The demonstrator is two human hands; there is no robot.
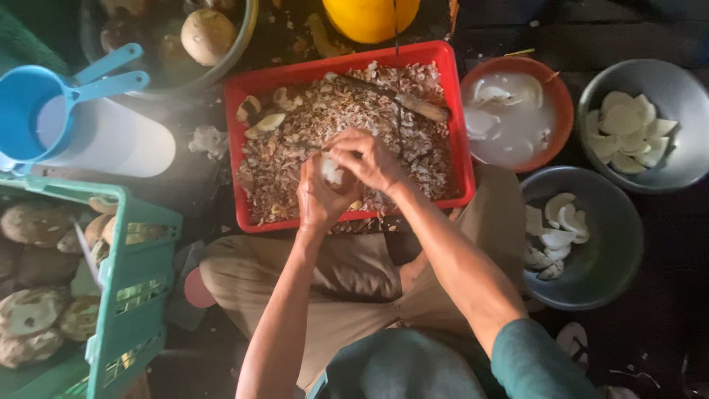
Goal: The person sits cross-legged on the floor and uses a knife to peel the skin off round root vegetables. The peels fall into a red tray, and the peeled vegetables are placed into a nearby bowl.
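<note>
Nearest the camera: a teal sleeve (pixel 535 366) on the person's right arm, and tan trousers (pixel 347 281) over crossed legs, seated on the floor.

Both hands meet over the near edge of a red tray (pixel 461 159). Left hand (pixel 319 198) cups a small white coconut piece (pixel 331 171), fingers wrapped up around it. Right hand (pixel 367 159) is closed over the top of the same piece, fingertips pressed on it. Whether the right hand also holds a tool cannot be told.

Beyond the hands, the tray is heaped with brown shavings (pixel 295 159). A knife (pixel 413 106) lies on the heap, well past the right hand, and a few pale pieces sit at the far left corner.

Right of the hands: an orange bowl (pixel 563 96) with cloudy water and white pieces; further right a grey bowl (pixel 683 103) with white slices; nearer the person, a second grey bowl (pixel 620 255) with fewer slices.

Left of the hands: a green crate (pixel 129 295) holding brown husked coconuts (pixel 37 222); beyond it a blue scoop (pixel 29 111) resting on a white cylinder (pixel 118 140).

Far side: a yellow container (pixel 369 16) and a dark basin (pixel 240 41), partly out of view.
</note>
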